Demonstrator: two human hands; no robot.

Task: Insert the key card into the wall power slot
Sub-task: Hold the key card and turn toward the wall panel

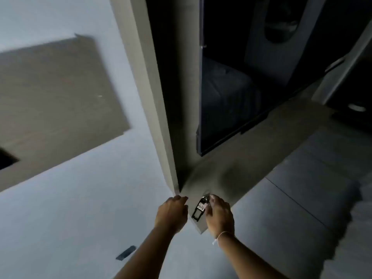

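Low by wall corner: right hand [219, 215] grip pinching key card [199, 208]; left hand [172, 213] loosely curled, empty

Two hands [171, 213] [219, 215], one key card [199, 208]

Key tag [199, 208] print too blurred to read. Right hand [219, 214] fingertips hide its ring end. Dark room [231, 97] indistinct.

1 head-worn wide-angle camera is looking forward and steeply down, tilted, close above both forearms, facing a pale wall [80, 198] corner and what is perhaps a dark doorway [241, 87] beyond.
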